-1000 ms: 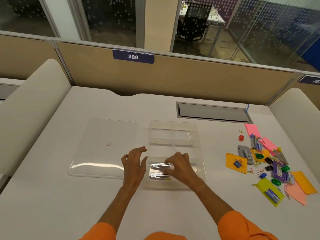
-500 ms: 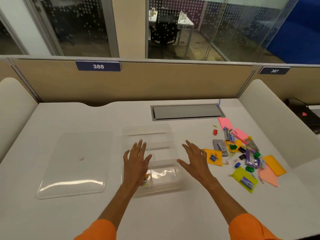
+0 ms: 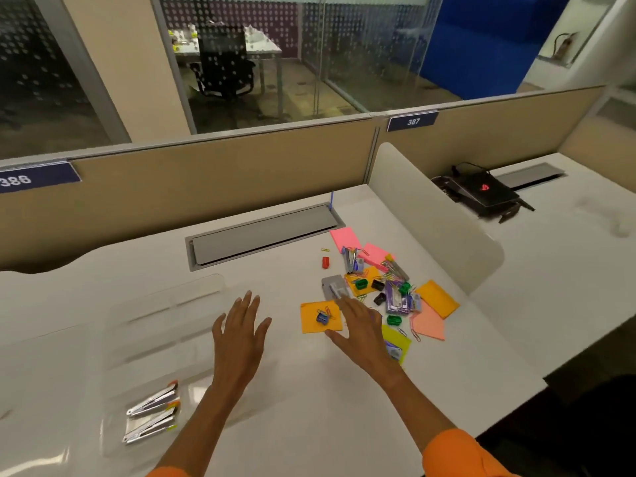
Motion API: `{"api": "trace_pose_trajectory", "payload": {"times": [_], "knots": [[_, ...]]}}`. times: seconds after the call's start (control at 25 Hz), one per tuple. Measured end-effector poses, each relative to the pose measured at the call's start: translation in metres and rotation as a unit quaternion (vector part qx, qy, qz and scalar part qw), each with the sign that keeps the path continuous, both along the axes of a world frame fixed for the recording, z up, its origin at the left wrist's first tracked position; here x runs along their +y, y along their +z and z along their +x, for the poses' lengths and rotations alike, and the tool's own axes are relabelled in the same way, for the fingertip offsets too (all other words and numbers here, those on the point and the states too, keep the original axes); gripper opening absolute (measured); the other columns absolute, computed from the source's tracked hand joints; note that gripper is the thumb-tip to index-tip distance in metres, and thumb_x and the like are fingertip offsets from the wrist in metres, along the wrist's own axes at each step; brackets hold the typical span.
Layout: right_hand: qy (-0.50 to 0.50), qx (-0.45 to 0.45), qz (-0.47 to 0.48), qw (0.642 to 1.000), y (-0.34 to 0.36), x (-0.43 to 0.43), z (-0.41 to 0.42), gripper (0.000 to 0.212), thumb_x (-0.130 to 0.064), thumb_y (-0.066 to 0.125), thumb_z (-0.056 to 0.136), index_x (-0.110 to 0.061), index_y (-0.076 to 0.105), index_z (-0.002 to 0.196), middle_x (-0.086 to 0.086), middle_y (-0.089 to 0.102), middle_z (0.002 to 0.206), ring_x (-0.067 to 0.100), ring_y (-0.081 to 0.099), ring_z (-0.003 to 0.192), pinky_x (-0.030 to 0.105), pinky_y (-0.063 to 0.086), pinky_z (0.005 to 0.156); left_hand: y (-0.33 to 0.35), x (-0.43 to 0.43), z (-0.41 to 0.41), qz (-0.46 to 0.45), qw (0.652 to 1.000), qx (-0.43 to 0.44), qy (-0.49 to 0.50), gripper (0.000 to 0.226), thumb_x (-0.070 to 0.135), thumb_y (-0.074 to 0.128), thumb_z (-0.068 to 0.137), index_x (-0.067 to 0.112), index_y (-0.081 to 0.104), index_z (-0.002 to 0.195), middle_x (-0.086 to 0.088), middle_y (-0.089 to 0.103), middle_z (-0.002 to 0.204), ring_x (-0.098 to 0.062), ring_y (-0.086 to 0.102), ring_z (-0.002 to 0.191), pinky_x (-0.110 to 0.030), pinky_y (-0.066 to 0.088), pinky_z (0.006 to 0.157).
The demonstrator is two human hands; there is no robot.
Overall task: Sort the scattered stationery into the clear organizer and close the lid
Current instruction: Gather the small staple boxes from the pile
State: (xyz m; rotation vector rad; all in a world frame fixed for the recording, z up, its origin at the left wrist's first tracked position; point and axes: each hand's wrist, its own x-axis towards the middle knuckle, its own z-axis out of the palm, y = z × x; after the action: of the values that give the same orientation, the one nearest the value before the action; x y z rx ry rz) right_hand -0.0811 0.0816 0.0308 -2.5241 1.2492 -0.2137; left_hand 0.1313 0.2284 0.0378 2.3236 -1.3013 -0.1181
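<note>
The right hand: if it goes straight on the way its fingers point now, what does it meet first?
Probably the gray stapler-like piece: the fingers of the right hand point at it and nearly overlap its near edge. How high the hand is cannot be told, so it might pass above it.

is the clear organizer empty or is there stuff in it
Partly filled: silver tools lie in the near compartment of the clear organizer; its far compartments look empty.

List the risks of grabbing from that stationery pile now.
The right hand is open over the pile's edge: a sweep could scatter the loose paper clips.
The blue clip lies on the orange note; lifting the note may drop it.
The left hand could nudge the clear organizer.
</note>
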Motion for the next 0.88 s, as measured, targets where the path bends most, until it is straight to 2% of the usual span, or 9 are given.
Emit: {"api": "trace_pose_trajectory", "payload": {"times": [0.24, 0.4, 0.56, 0.76, 0.88], "knots": [[-0.071, -0.012, 0.051, 0.996, -0.016, -0.039, -0.064, 0.069, -0.055, 0.057, 0.088, -0.029, 0.032, 0.148, -0.008, 0.028, 0.157, 0.012, 0.022, 0.146, 0.042, 0.014, 0.115, -0.008, -0.06, -0.045, 0.022, 0.998, 0.001, -0.058, 0.068, 0.059, 0.018, 0.094, 0.022, 0.039, 0.147, -0.002, 0.034, 0.157, -0.021, 0.029, 0.146, -0.047, 0.017, 0.117], [-0.095, -0.006, 0.037, 0.995, -0.022, -0.06, -0.093, 0.067, -0.053, 0.057, 0.089, -0.027, 0.035, 0.147, -0.006, 0.035, 0.153, 0.014, 0.028, 0.143, 0.037, 0.018, 0.111, -0.012, -0.095, -0.066, 0.039, 0.996, 0.032, -0.077, 0.061, 0.054, 0.031, 0.096, 0.022, 0.039, 0.147, -0.002, 0.035, 0.156, -0.022, 0.029, 0.146, -0.046, 0.014, 0.119], [-0.112, -0.008, 0.043, 0.993, -0.029, -0.076, -0.112, 0.067, -0.054, 0.056, 0.09, -0.024, 0.036, 0.146, -0.004, 0.035, 0.154, 0.014, 0.027, 0.144, 0.035, 0.02, 0.11, -0.016, -0.122, -0.083, 0.047, 0.994, 0.039, -0.089, 0.053, 0.046, 0.041, 0.099, 0.02, 0.039, 0.146, -0.005, 0.038, 0.154, -0.024, 0.032, 0.145, -0.046, 0.014, 0.118], [-0.128, -0.021, 0.057, 0.99, -0.038, -0.086, -0.122, 0.068, -0.05, 0.058, 0.09, -0.024, 0.033, 0.148, -0.004, 0.035, 0.154, 0.013, 0.026, 0.144, 0.034, 0.019, 0.111, -0.023, -0.146, -0.089, 0.055, 0.993, 0.033, -0.099, 0.049, 0.037, 0.055, 0.096, 0.016, 0.046, 0.14, -0.01, 0.049, 0.145, -0.027, 0.045, 0.134, -0.045, 0.022, 0.114], [-0.135, -0.027, 0.06, 0.989, -0.04, -0.09, -0.124, 0.067, -0.048, 0.058, 0.091, -0.024, 0.032, 0.148, -0.005, 0.035, 0.154, 0.012, 0.027, 0.144, 0.034, 0.018, 0.111, -0.03, -0.163, -0.088, 0.085, 0.991, 0.04, -0.096, 0.053, 0.04, 0.06, 0.092, 0.015, 0.047, 0.136, -0.009, 0.05, 0.143, -0.027, 0.047, 0.129, -0.046, 0.028, 0.112]]}}
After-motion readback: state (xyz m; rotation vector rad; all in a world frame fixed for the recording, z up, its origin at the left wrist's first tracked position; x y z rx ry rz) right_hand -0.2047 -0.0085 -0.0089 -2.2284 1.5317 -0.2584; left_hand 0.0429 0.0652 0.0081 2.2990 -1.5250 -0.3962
